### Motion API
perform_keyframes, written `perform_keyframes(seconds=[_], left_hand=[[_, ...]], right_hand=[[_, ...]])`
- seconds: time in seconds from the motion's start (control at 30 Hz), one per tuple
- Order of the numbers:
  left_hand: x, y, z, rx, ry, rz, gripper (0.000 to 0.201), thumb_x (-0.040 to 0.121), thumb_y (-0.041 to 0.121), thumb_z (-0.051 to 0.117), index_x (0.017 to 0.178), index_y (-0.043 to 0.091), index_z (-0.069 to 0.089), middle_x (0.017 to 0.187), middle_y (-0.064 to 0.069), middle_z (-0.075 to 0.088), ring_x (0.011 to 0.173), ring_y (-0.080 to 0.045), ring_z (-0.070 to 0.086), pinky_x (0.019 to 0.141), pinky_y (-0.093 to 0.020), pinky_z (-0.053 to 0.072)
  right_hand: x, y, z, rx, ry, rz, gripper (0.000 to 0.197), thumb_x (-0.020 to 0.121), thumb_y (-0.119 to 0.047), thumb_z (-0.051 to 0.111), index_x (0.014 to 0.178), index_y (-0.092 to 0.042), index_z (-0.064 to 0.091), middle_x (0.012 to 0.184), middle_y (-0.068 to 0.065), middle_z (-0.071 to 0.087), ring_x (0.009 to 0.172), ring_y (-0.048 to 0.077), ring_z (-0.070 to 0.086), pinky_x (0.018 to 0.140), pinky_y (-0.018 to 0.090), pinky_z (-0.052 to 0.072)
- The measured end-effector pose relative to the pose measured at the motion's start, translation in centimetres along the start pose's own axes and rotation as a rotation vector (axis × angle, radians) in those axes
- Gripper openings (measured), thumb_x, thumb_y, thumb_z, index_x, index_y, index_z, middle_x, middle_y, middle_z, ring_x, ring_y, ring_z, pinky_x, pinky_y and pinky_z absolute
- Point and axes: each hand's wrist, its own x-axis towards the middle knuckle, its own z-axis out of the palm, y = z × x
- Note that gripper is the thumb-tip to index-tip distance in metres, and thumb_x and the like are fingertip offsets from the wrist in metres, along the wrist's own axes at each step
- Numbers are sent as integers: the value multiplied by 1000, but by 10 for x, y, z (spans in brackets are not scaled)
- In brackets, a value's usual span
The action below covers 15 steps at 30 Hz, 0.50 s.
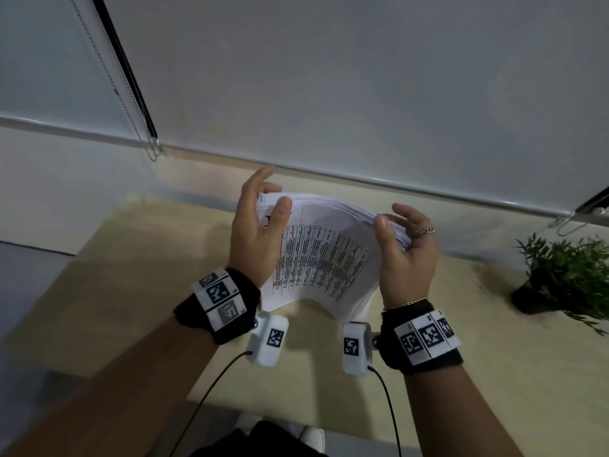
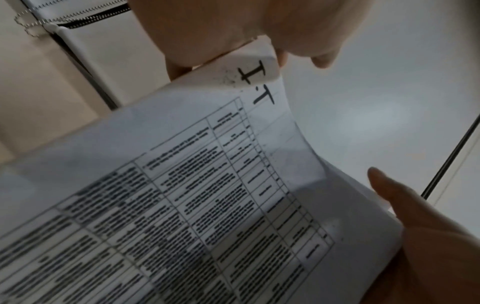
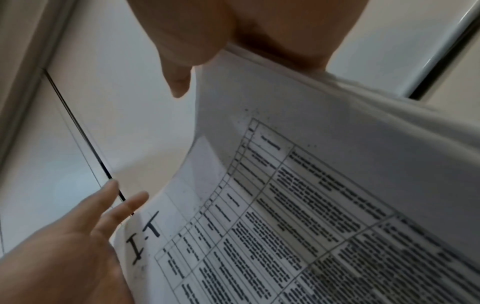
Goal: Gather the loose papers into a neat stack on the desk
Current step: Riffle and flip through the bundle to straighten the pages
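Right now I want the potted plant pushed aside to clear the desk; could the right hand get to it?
Probably not yet: the right hand grips the paper stack. Otherwise the desk toward the plant looks unobstructed.

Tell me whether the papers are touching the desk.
Apart. The head view shows the papers held up by the left hand and right hand, their lower edge above its shadow on the desk.

Head looks down; wrist views close, sharing papers (image 1: pixel 321 255)

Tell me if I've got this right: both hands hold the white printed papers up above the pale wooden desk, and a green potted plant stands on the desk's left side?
Nearly. The green potted plant stands on the right side of the pale wooden desk, as the head view shows.
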Motion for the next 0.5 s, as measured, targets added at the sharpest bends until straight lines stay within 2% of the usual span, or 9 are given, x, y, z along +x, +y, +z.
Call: perform_keyframes(seconds=[0.07,0.13,0.2,0.3,0.4,0.5], left_hand=[[6,-1,3,75,59,38,18,99,20,56,116,20,62,112,-9,65,103,-8,61,89,-11,44],[9,-4,4,100,103,27,12,99,18,57,104,15,67,105,-8,69,99,-4,62,85,-7,43],[10,-6,4,96,113,8,12,98,17,59,101,11,69,102,-7,69,94,-1,62,82,-6,43],[11,-6,5,113,121,5,11,97,18,60,98,14,70,99,-4,71,93,-3,63,83,-9,44],[12,-4,5,103,129,-27,12,97,16,59,96,12,70,96,0,71,92,-3,63,83,-8,44],[14,-1,7,93,140,-47,10,96,13,59,93,13,68,89,8,68,85,4,61,80,-7,44]], right_hand=[[2,1,1,-34,40,-9,20,86,-8,72,104,-4,65,86,-4,68,75,-6,64,71,14,50],[1,-1,3,-37,65,-20,15,86,-6,72,100,-5,67,86,-1,70,76,-2,65,71,14,50],[0,-4,5,-63,40,-62,12,86,-5,72,97,-5,67,87,4,72,78,4,68,73,15,52],[-1,-3,5,-93,59,-92,4,88,-1,67,89,-5,68,85,2,72,77,1,67,73,17,52],[-1,-3,4,-50,127,-90,17,88,3,62,85,-14,63,87,10,72,79,12,67,75,28,55],[-2,-4,10,-93,98,-94,11,88,0,64,91,-11,61,87,5,70,80,10,66,75,22,53]])
